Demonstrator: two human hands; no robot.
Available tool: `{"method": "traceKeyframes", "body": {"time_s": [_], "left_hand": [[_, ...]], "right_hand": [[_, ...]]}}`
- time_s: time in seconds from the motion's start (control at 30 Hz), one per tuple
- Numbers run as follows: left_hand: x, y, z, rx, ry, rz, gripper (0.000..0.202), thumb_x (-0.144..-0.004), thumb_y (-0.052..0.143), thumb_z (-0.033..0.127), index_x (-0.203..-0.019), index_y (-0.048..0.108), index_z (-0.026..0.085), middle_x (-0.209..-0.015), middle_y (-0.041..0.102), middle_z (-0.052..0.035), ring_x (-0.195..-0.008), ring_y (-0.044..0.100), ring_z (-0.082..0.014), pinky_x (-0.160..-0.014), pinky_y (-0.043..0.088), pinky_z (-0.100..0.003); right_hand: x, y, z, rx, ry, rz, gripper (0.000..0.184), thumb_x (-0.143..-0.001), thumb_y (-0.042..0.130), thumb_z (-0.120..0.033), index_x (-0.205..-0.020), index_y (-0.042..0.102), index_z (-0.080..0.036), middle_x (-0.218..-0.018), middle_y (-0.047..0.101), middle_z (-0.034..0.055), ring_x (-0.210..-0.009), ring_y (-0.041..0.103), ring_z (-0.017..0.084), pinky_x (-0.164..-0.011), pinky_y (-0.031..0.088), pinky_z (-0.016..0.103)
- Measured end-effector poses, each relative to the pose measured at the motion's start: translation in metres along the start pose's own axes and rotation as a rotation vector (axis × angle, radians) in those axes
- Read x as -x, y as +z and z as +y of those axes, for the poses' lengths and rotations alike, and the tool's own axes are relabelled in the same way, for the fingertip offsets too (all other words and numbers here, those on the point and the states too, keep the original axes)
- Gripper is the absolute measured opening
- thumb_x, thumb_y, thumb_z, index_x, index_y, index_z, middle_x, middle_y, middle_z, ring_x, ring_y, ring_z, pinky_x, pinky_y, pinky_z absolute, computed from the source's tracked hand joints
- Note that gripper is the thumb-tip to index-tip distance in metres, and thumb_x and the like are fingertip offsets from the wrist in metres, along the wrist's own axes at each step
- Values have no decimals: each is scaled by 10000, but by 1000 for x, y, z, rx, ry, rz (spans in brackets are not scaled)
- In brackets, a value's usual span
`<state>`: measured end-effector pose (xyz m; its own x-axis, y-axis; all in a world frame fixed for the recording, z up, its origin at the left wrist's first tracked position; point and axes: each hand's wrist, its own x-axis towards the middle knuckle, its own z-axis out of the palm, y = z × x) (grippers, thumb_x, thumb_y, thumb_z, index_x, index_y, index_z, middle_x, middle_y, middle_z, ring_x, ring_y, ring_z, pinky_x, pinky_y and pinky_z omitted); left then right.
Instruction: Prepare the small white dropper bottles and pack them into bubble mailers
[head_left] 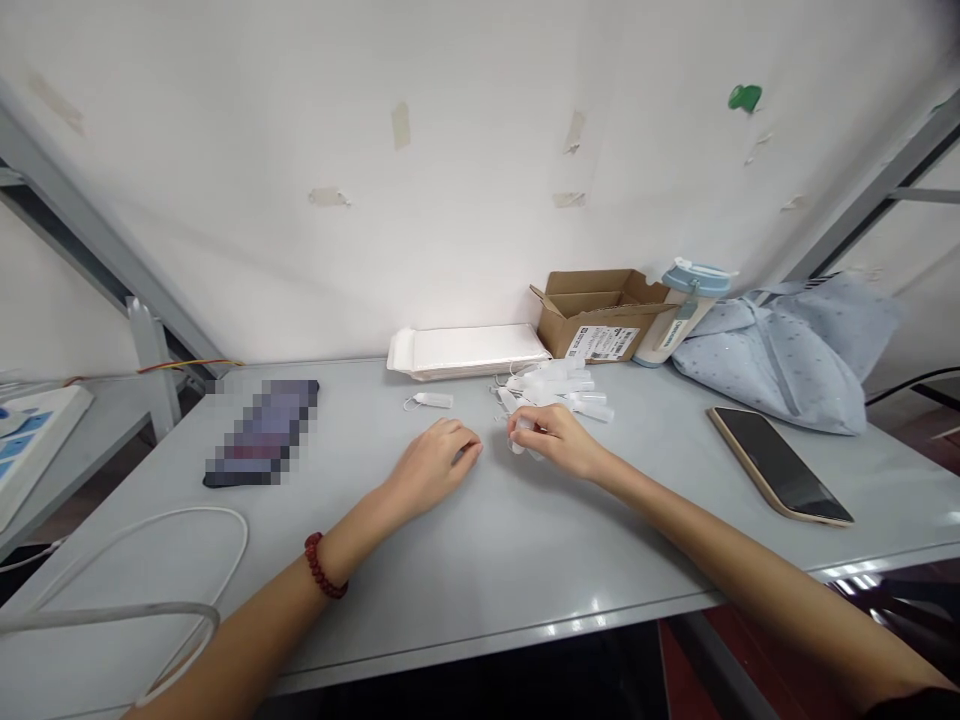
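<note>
My right hand (551, 438) is closed in a pinch around a small translucent white tube (523, 432), partly hidden by the fingers. Just behind it lies a pile of several similar white tubes (559, 380), some with thin loops at their ends. My left hand (435, 465) rests on the table, loosely curled, the thumb a little apart from the fingers and nothing visible in it. Beyond its fingers a single white tube (433, 400) with a thin loop lies by itself. A dark red bead bracelet (324, 568) circles the left wrist.
Along the wall stand a white flat package (472, 352), an open cardboard box (600, 315), a blue-lidded bottle (681, 315) and a pale blue cloth bag (772, 360). A phone (780, 465) lies right; a blurred dark object (262, 435) and white cable (244, 530) lie left.
</note>
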<state>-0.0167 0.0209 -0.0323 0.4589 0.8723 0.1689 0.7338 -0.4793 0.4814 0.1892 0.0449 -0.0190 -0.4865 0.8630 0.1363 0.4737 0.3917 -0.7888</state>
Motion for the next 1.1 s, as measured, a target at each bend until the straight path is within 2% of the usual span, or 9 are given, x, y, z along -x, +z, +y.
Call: {"method": "traceKeyframes", "body": {"time_s": [0.17, 0.3, 0.4, 0.53, 0.67, 0.77, 0.97, 1.1], "left_hand": [[1, 0, 1, 7, 13, -2, 255, -897, 399, 251, -875, 642, 176, -870, 634, -58, -869, 547, -207, -767, 426, -321], [2, -2, 1, 50, 15, 11, 245, -889, 405, 245, -891, 639, 173, -874, 639, -58, -867, 549, -203, -765, 419, -317], [2, -5, 4, 155, -27, 9, 228, -872, 426, 257, -907, 637, 178, -884, 652, -46, -815, 559, -183, -694, 418, -284], [1, -10, 10, 304, -108, 21, 232, -855, 435, 276, -811, 642, 179, -808, 661, -17, -665, 533, -145, -595, 387, -256], [1, -15, 10, 497, -212, 3, 200, -826, 469, 281, -796, 640, 180, -787, 662, -7, -662, 551, -141, -597, 398, -247], [0, -17, 8, 609, -216, -9, 209, -818, 492, 314, -803, 647, 175, -792, 662, -20, -728, 571, -154, -622, 414, -243], [1, -15, 2, 560, -211, 4, 257, -825, 481, 362, -735, 626, 170, -726, 635, -16, -676, 549, -145, -605, 409, -245], [-1, -20, -3, 518, -214, -2, 284, -815, 474, 393, -735, 625, 167, -714, 632, -22, -672, 558, -157, -600, 422, -258]], "right_hand": [[1, -1, 2, -2, -28, 6, 139, -759, 491, -229, -688, 593, -167, -553, 496, -47, -493, 378, 78, -492, 300, 207], [4, -4, -5, -46, -51, 69, 169, -792, 512, -297, -751, 614, -168, -588, 544, -27, -533, 436, 96, -515, 327, 218], [7, -5, -11, -117, -70, 95, 206, -832, 498, -352, -818, 610, -180, -629, 542, -21, -584, 472, 110, -542, 350, 227], [9, -5, -15, -157, -75, 74, 234, -859, 483, -393, -889, 595, -190, -591, 484, -38, -580, 475, 113, -544, 351, 234], [8, -5, -13, -108, -77, 96, 255, -873, 468, -402, -954, 589, -193, -618, 521, -27, -618, 485, 125, -569, 352, 241], [7, -6, -11, -78, -86, 94, 274, -883, 455, -411, -990, 585, -195, -668, 563, -10, -655, 496, 135, -594, 363, 247], [9, 0, -7, 5, -132, 10, 307, -915, 406, -398, -1048, 581, -185, -740, 627, 13, -693, 547, 148, -653, 401, 262], [9, 5, -3, 204, -199, -33, 303, -930, 383, -360, -1146, 522, -198, -956, 655, 67, -856, 582, 191, -791, 408, 327]]}}
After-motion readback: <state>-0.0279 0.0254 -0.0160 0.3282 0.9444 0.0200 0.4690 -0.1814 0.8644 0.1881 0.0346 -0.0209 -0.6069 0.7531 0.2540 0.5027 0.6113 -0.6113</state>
